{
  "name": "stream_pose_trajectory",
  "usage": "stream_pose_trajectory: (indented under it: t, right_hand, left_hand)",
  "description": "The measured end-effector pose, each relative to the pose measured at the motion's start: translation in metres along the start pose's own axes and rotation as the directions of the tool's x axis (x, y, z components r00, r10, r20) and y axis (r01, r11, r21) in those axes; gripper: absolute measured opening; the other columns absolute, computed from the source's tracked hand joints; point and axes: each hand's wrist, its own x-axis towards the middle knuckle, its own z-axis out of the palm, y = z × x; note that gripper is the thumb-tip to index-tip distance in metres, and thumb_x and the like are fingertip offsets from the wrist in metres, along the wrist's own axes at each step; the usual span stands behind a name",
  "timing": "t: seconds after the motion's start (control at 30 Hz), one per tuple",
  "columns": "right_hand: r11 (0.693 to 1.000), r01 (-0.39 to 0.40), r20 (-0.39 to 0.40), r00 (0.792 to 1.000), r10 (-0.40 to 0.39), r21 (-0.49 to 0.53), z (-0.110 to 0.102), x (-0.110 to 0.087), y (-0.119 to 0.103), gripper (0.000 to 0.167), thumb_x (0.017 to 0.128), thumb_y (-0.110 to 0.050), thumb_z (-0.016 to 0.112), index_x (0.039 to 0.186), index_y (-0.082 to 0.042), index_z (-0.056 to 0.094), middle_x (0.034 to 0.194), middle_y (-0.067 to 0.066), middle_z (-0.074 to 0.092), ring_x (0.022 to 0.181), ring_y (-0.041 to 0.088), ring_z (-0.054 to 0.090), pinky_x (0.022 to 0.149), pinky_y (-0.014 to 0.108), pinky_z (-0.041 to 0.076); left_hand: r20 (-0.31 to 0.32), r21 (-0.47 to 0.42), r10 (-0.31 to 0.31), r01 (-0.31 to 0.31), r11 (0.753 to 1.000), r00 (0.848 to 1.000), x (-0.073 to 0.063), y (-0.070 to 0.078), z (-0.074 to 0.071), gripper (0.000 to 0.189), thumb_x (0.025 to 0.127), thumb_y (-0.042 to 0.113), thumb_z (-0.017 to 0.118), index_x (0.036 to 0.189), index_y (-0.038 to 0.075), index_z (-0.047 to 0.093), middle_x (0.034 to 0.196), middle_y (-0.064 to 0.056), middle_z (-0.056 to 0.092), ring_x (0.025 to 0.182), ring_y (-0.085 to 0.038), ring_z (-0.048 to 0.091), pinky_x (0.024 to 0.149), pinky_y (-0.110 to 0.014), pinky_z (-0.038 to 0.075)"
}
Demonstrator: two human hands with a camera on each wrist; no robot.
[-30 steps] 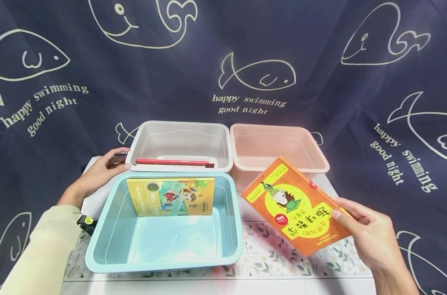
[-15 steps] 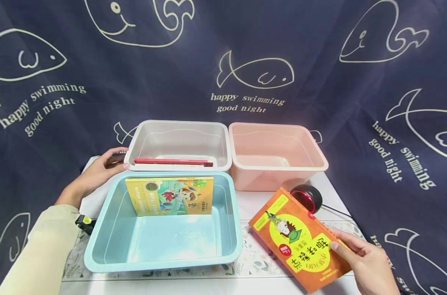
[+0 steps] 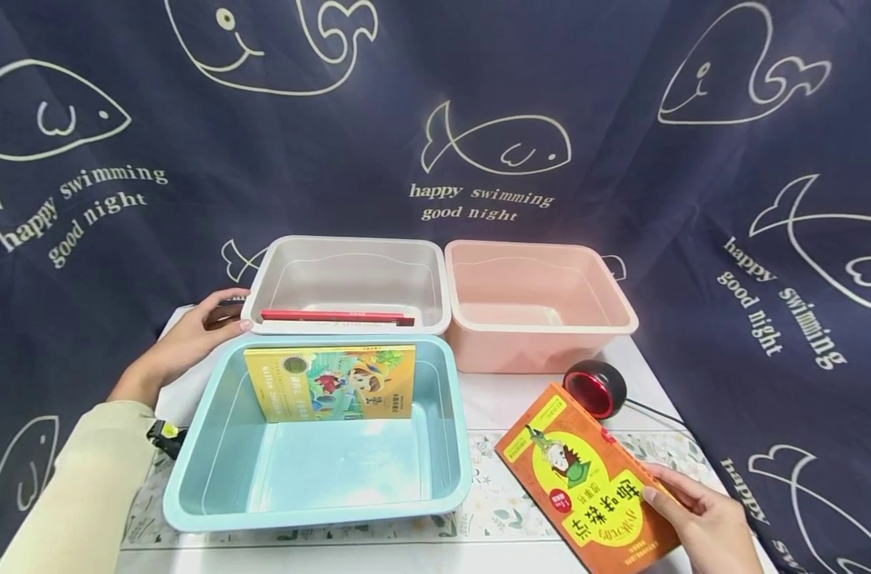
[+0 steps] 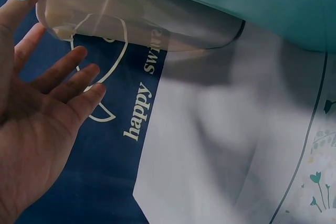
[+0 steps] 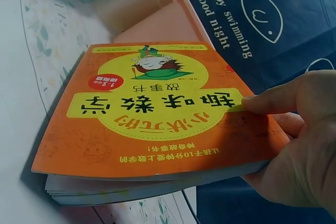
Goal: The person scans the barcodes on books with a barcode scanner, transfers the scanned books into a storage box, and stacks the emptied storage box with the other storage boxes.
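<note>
My right hand [image 3: 708, 514] pinches an orange book [image 3: 593, 478] by its right edge, thumb on the cover and fingers underneath. The cover faces up, with yellow patches and a cartoon figure; its print appears upside down in the right wrist view, where the page edges also show. At the left, my left hand [image 3: 195, 339] has its fingertips at the near left corner of the grey bin [image 3: 356, 247]. In the left wrist view the fingers [image 4: 65, 69] are spread and mostly straight. A yellow picture book [image 3: 331, 383] stands against the far wall of the blue bin [image 3: 317, 520].
A pink bin [image 3: 525, 351] sits right of the grey one. Red and white books [image 3: 335, 317] lie along the grey bin's near wall. Behind the orange book is a round black device [image 3: 595, 389] with a cable. A black buckle [image 3: 168, 437] is beside the blue bin.
The orange book has moved down and toward the near right with my right hand, uncovering the pink bin's front and the black device. My left hand stays at the grey bin.
</note>
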Motion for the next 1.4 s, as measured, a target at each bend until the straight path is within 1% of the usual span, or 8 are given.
stream_pose_trajectory:
  t: [0.2,0.47,0.63,0.73,0.8,1.1,1.27,1.4]
  right_hand:
    - [1.000,0.015,-0.001,1.000,-0.015,0.017,0.000,0.001,-0.008,0.057,0.088,-0.029,0.084,0.135,-0.002,0.067,0.093,-0.029,0.072,0.081,-0.011,0.062,0.066,0.017,0.056]
    - [0.955,0.264,-0.053,0.964,-0.259,0.133,-0.011,0.006,-0.044,0.041,0.094,-0.016,0.078,0.130,0.001,0.069,0.096,-0.032,0.070,0.082,-0.006,0.067,0.065,0.018,0.059]
    - [0.872,0.403,-0.105,0.915,-0.390,0.278,-0.019,0.012,-0.075,0.029,0.093,-0.003,0.075,0.122,-0.004,0.075,0.093,-0.021,0.077,0.075,0.001,0.072,0.061,0.021,0.060]
    - [0.799,0.472,-0.126,0.879,-0.460,0.372,-0.023,0.018,-0.093,0.029,0.091,0.005,0.074,0.119,-0.003,0.076,0.093,-0.016,0.079,0.073,0.003,0.073,0.061,0.019,0.059]
    - [0.775,0.503,-0.125,0.859,-0.496,0.382,-0.027,0.021,-0.104,0.031,0.091,0.006,0.074,0.120,-0.004,0.076,0.094,-0.016,0.079,0.073,0.003,0.074,0.061,0.018,0.059]
    - [0.718,0.574,-0.061,0.796,-0.602,0.394,-0.033,0.032,-0.151,0.031,0.091,0.005,0.074,0.121,-0.001,0.074,0.094,-0.010,0.080,0.074,0.005,0.076,0.064,0.019,0.061]
    - [0.720,0.580,-0.054,0.792,-0.609,0.380,-0.031,0.038,-0.170,0.027,0.091,0.003,0.074,0.117,-0.004,0.076,0.091,-0.011,0.080,0.073,0.005,0.076,0.065,0.019,0.061]
    - [0.691,0.566,-0.032,0.783,-0.621,0.449,-0.028,0.045,-0.186,0.026,0.091,0.006,0.073,0.114,-0.005,0.078,0.091,-0.008,0.080,0.073,0.007,0.075,0.066,0.019,0.061]
  left_hand:
    - [-0.004,-0.016,0.004,-0.005,1.000,1.000,-0.001,0.003,0.000,0.077,0.102,0.047,0.062,0.164,0.020,0.023,0.162,-0.024,0.041,0.145,-0.046,0.046,0.105,-0.049,0.053]
    - [-0.005,-0.019,0.006,-0.006,1.000,1.000,-0.002,0.002,0.001,0.078,0.103,0.046,0.062,0.164,0.020,0.022,0.162,-0.024,0.039,0.146,-0.047,0.045,0.110,-0.060,0.047]
    - [-0.007,-0.006,0.012,-0.012,1.000,1.000,-0.002,0.002,0.000,0.077,0.102,0.045,0.062,0.164,0.020,0.024,0.161,-0.023,0.042,0.143,-0.045,0.048,0.100,-0.033,0.054]
    - [-0.010,-0.007,0.023,-0.023,1.000,1.000,-0.002,0.004,-0.002,0.076,0.102,0.045,0.063,0.163,0.019,0.026,0.160,-0.022,0.044,0.142,-0.042,0.050,0.089,-0.013,0.049]
    - [-0.007,-0.017,0.028,-0.028,0.999,1.000,-0.002,0.004,-0.002,0.076,0.102,0.044,0.063,0.163,0.018,0.026,0.160,-0.022,0.044,0.143,-0.042,0.049,0.086,-0.007,0.045]
    - [-0.006,-0.021,0.040,-0.040,0.999,0.999,-0.004,0.002,-0.003,0.076,0.102,0.042,0.064,0.163,0.019,0.025,0.160,-0.023,0.044,0.142,-0.044,0.049,0.084,-0.004,0.045]
    - [-0.007,-0.016,0.041,-0.041,0.999,0.999,-0.003,0.003,-0.002,0.076,0.103,0.043,0.063,0.163,0.018,0.025,0.160,-0.023,0.043,0.143,-0.044,0.048,0.086,-0.006,0.044]
    - [-0.009,-0.006,0.035,-0.035,0.999,0.999,-0.004,0.004,-0.002,0.076,0.103,0.044,0.063,0.163,0.018,0.025,0.160,-0.022,0.044,0.144,-0.043,0.048,0.094,-0.017,0.049]
